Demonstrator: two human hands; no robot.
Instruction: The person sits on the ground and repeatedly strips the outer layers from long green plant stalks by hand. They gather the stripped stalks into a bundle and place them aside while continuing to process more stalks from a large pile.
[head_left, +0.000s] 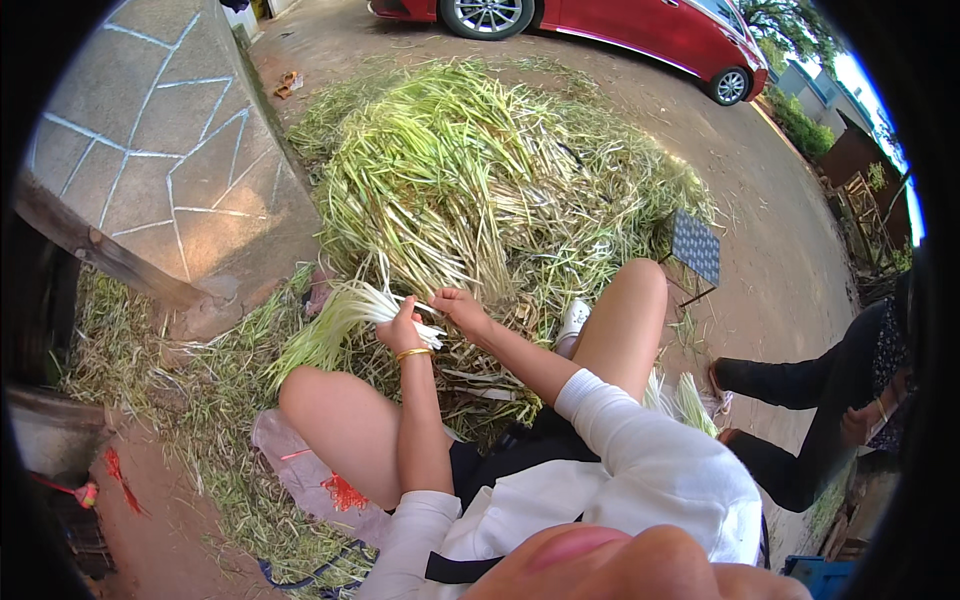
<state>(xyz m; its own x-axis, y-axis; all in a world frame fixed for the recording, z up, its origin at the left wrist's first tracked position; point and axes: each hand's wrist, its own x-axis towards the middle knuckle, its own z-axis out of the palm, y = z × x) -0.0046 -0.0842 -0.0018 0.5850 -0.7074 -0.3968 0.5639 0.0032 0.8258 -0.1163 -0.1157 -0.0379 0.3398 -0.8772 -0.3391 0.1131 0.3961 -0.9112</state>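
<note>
My left hand (402, 330), with a gold-coloured bangle at the wrist, is closed around a bundle of long chive-like stalks (367, 304). The white stem ends stick out by my fingers, and pale green leaves hang off to the left. Just right of it, my right hand (461, 309) pinches a thin white stalk (426, 306) that reaches towards the bundle. Beyond both hands lies a large heap of loose stalks (450, 165), leaves mostly at the far side and pale stems nearer me. Dry trimmings lie between my knees.
A blue patterned folding stool (696, 247) stands right of the heap. White-stemmed bundles (694, 405) lie by my right thigh. At right is another person's dark-trousered leg (780, 382). A wooden post (112, 251) rises at left; a red car (615, 30) is parked beyond.
</note>
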